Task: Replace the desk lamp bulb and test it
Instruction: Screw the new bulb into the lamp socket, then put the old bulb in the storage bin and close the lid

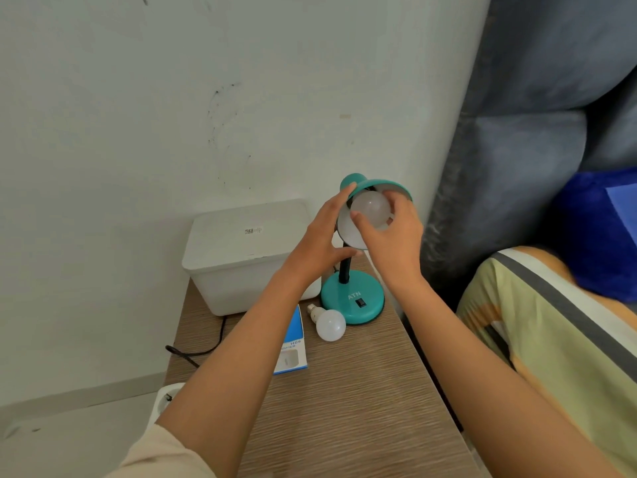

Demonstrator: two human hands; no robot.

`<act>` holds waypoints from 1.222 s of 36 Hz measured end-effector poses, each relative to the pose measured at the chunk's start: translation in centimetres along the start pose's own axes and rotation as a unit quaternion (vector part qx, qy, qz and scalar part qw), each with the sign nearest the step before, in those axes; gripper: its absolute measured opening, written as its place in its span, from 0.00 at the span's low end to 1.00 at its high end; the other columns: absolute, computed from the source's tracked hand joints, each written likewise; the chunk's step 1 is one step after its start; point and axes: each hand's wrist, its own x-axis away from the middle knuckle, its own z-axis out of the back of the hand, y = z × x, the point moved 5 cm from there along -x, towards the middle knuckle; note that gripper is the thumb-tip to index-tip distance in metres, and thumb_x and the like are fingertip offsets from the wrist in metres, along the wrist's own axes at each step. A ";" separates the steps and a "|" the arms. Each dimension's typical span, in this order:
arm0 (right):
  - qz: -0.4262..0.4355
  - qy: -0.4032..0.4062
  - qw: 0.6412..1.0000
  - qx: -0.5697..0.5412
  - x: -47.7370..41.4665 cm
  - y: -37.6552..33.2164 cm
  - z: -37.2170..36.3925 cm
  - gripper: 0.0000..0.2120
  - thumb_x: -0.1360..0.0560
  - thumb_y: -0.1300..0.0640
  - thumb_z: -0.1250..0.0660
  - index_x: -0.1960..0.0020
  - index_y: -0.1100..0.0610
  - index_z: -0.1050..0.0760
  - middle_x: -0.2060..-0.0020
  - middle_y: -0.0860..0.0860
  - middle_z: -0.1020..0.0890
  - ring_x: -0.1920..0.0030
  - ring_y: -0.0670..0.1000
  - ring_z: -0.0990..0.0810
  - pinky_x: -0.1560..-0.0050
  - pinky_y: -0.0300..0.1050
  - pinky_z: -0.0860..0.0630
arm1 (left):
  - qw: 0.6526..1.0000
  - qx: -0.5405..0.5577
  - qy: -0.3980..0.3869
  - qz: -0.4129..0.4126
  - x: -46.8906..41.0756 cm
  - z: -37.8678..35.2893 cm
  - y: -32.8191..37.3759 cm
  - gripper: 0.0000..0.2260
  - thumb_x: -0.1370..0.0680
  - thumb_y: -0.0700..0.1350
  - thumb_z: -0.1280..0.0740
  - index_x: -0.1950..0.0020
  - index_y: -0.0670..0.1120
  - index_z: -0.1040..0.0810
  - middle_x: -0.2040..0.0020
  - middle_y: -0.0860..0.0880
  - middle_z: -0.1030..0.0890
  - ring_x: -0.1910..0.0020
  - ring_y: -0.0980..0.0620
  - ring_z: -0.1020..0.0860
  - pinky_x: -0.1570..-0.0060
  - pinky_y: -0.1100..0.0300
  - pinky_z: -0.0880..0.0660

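A teal desk lamp stands on the wooden table, its round base (352, 298) carrying a black switch. The lamp's shade (379, 185) is tilted toward me. My left hand (322, 236) holds the shade's left rim. My right hand (393, 236) has its fingers around a white bulb (370, 210) inside the shade; the bulb's base is hidden. A second white bulb (329, 322) lies on its side on the table, just left of the lamp base, with its screw cap pointing away from me.
A white lidded box (241, 250) sits behind the lamp at the wall. A blue bulb carton (293, 343) lies under my left forearm. A black cord (203, 346) runs off the table's left edge toward a white socket (165, 401). A bed (551, 339) adjoins the right.
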 end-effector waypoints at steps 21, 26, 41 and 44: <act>0.066 -0.108 0.984 0.126 2.9 -3.4 2.6 0.20 0.24 0.56 0.38 0.33 0.60 0.32 0.37 0.55 0.25 0.37 0.52 0.27 0.42 0.38 0.35 | 0.986 -0.157 -0.011 0.055 3.2 3.4 3.2 0.31 0.25 0.47 0.31 0.25 0.49 0.40 0.27 0.48 0.35 0.29 0.51 0.36 0.34 0.62 0.41; 0.082 -0.155 0.978 0.114 6.4 -3.4 1.3 0.16 0.24 0.56 0.37 0.38 0.59 0.28 0.43 0.53 0.22 0.44 0.48 0.25 0.47 0.37 0.33 | 0.973 -0.201 0.016 0.115 6.5 6.7 1.8 0.27 0.23 0.55 0.35 0.27 0.47 0.36 0.28 0.48 0.33 0.29 0.51 0.35 0.33 0.57 0.38; -0.037 -0.303 0.941 0.145 6.4 3.5 -9.6 0.38 0.27 0.41 0.36 0.28 0.62 0.45 0.29 0.60 0.37 0.29 0.57 0.37 0.29 0.53 0.37 | 0.926 -0.081 0.144 0.339 14.6 16.2 -9.3 0.35 0.31 0.65 0.32 0.31 0.48 0.35 0.33 0.47 0.31 0.33 0.48 0.32 0.37 0.53 0.32; -0.076 -0.290 0.946 0.119 4.6 4.3 -11.2 0.44 0.30 0.40 0.33 0.26 0.62 0.48 0.27 0.59 0.40 0.27 0.57 0.40 0.27 0.53 0.40 | 0.919 -0.041 0.144 0.364 14.6 16.2 -11.4 0.43 0.31 0.60 0.28 0.24 0.46 0.45 0.26 0.49 0.39 0.27 0.48 0.39 0.31 0.52 0.38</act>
